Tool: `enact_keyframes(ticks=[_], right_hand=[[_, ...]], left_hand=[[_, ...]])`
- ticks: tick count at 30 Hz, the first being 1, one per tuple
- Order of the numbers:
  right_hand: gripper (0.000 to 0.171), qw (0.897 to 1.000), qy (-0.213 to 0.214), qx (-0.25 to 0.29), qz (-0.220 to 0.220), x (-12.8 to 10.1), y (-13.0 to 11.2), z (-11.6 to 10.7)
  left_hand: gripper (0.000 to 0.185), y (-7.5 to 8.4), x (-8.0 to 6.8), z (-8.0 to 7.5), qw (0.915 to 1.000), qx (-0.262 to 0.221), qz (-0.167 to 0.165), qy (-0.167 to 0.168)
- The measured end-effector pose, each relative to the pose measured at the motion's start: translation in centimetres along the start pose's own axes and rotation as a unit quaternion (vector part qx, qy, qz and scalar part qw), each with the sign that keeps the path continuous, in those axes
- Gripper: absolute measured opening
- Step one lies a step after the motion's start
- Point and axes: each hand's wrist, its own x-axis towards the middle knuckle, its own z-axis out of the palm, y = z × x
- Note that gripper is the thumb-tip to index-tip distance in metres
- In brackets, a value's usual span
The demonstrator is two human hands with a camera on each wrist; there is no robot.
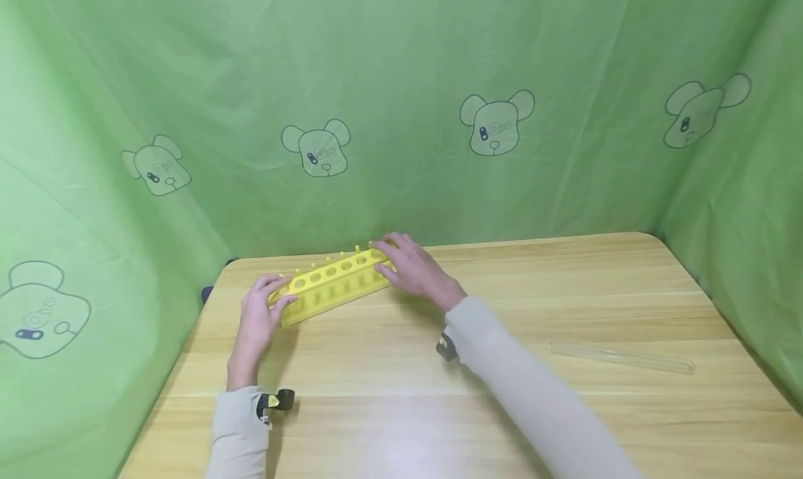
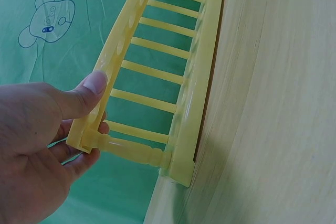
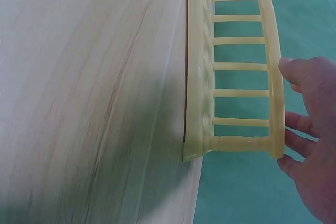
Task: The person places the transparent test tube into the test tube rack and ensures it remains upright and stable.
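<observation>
A: Where's the yellow test tube rack (image 1: 335, 280)?

B: Far left part of the wooden table (image 1: 502, 409), close to the green backdrop (image 1: 401, 81). It stands on its base, running from near left to far right.

A: Left hand (image 1: 260, 312)?

B: Grips the rack's left end. In the left wrist view the thumb (image 2: 86, 90) presses on the top rail and the fingers curl under it.

A: Right hand (image 1: 414, 266)?

B: On the rack's right end. In the right wrist view the thumb and fingers (image 3: 302, 124) close loosely round the top rail.

A: Anything else?

B: A clear test tube (image 1: 621, 357) lying flat on the right of the table, well apart from the rack. Bear faces printed on the backdrop.
</observation>
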Motion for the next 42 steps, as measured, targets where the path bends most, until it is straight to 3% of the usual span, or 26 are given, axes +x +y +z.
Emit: enact_keyframes(ticks=[21,42], right_hand=[[0.04,1.0,-0.005,-0.018,0.011,0.8,-0.1,0.6],[0.041,0.999,0.011,0.015,0.03,0.5,0.1,1.3]], left_hand=[[0.044,0.2,-0.1,-0.2,0.9997,0.0,-0.023,-0.01],[0.043,-0.2,0.1,-0.1,1.0,-0.001,-0.007,-0.001]])
